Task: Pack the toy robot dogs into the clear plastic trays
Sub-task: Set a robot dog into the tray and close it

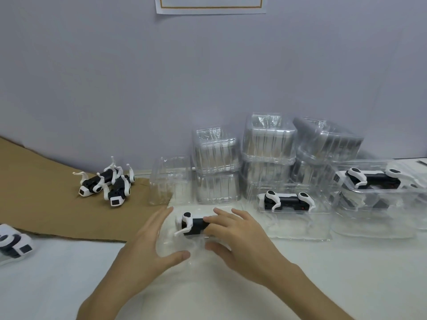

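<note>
Six toy robot dogs are showing: one dog (193,224) is lying in the near clear tray (175,249) on the white surface (346,262), the right hand (240,239) resting loosely spread fingers on its rear and the left hand (150,241) hovering open alongside, two loose dogs (108,185) on cardboard (41,204), one edge dog (13,243) far left, two packed dogs (286,200) beside three empty-tray stacks (268,144) crowding behind.

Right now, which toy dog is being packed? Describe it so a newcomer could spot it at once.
Start at the stacked clear trays against the wall; in front, on the white table, a clear tray lies by the open left hand. The toy dog in it is the only one being touched: the right hand rests on its rear half.
</note>
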Available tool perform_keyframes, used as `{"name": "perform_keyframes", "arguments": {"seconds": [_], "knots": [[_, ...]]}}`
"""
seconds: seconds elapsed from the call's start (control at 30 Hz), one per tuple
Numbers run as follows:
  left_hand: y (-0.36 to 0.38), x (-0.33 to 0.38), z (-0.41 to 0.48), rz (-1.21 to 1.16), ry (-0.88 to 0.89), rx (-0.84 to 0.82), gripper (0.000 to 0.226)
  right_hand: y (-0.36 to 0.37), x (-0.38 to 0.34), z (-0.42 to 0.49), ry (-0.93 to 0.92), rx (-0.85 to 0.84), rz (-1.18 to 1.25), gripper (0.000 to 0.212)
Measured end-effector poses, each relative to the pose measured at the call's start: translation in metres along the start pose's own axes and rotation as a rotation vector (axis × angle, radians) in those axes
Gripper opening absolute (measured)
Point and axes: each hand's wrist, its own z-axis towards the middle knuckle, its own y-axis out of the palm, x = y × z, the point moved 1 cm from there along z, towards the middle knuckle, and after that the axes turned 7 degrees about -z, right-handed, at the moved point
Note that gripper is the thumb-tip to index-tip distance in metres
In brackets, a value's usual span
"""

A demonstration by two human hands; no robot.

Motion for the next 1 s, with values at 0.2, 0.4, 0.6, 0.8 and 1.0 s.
{"name": "perform_keyframes", "arguments": {"seconds": [0.2,0.4,0.6,0.8,1.0], "knots": [[-0.002,0.001,0.002,-0.194,0.073,0.165,0.081,-0.034,0.012,0.012,-0.038,0.131,-0.059,0.016],[0.008,-0.002,0.003,-0.205,0.143,0.161,0.062,-0.098,0.076,-0.013,-0.001,0.139,-0.182,0.035],[0.017,-0.004,0.005,-0.177,0.166,0.12,0.056,-0.107,0.133,-0.044,0.131,0.076,-0.291,0.038],[0.023,-0.011,0.004,-0.138,0.142,0.08,0.053,-0.092,0.156,-0.048,0.25,-0.011,-0.242,0.039],[0.026,-0.013,0.005,-0.123,0.124,0.071,0.049,-0.102,0.158,-0.042,0.367,-0.195,-0.254,0.046]]}}
